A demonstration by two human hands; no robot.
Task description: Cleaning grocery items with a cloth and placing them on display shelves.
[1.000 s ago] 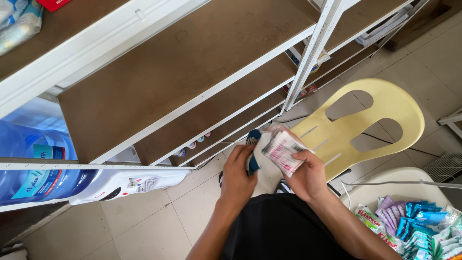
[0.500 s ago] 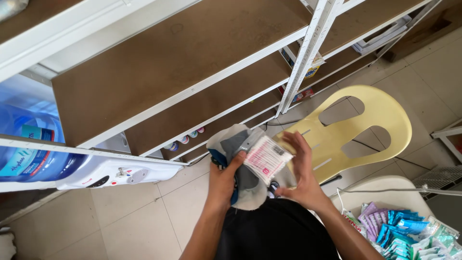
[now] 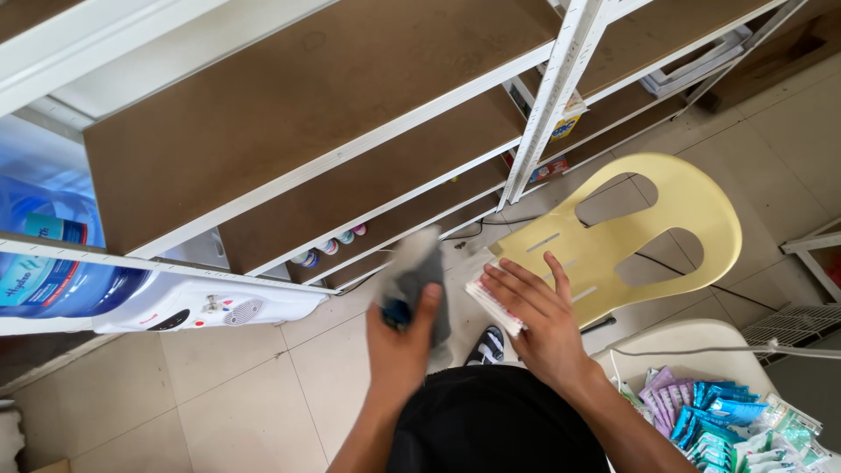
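Note:
My left hand [image 3: 399, 346] grips a grey cloth [image 3: 420, 271] with a blue part showing under the thumb; the cloth hangs blurred above the tiled floor. My right hand [image 3: 539, 324] holds a small flat white and pink packet [image 3: 493, 305] edge-on, fingers spread over it. Both hands are in front of my dark shirt, just below the brown shelf boards [image 3: 324, 105] of a white metal rack.
A pale yellow plastic chair [image 3: 653, 228] stands right of my hands. A white water dispenser [image 3: 201, 307] with a blue bottle [image 3: 44, 236] stands at left. A white seat [image 3: 692, 337] at lower right carries several blue and purple sachets [image 3: 710, 412]. Small bottles [image 3: 328, 248] sit on a low shelf.
The right hand has turned the packet from face-up to edge-on and lowered it. The left hand has lifted the grey cloth, which now hangs out unfolded.

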